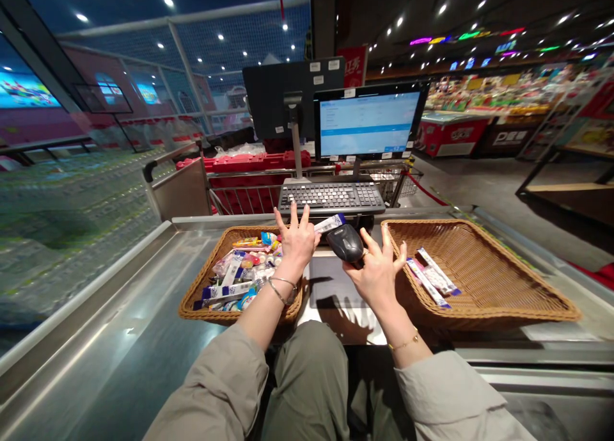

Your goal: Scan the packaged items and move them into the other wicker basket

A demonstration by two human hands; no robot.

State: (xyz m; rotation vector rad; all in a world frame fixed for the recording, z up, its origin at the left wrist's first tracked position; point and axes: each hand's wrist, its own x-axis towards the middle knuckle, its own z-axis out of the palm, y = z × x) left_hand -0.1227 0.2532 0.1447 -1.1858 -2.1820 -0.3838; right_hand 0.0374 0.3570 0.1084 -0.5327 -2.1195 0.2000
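Observation:
My left hand is raised over the counter, pinching a long white and blue packet between thumb and finger, other fingers spread. My right hand holds a black handheld scanner right beside that packet. The left wicker basket is full of several small packaged items. The right wicker basket holds two similar long packets.
A black keyboard sits behind my hands, with a lit monitor and the back of a second screen above it. Steel counter runs to both sides. A shopping cart and store shelves stand beyond.

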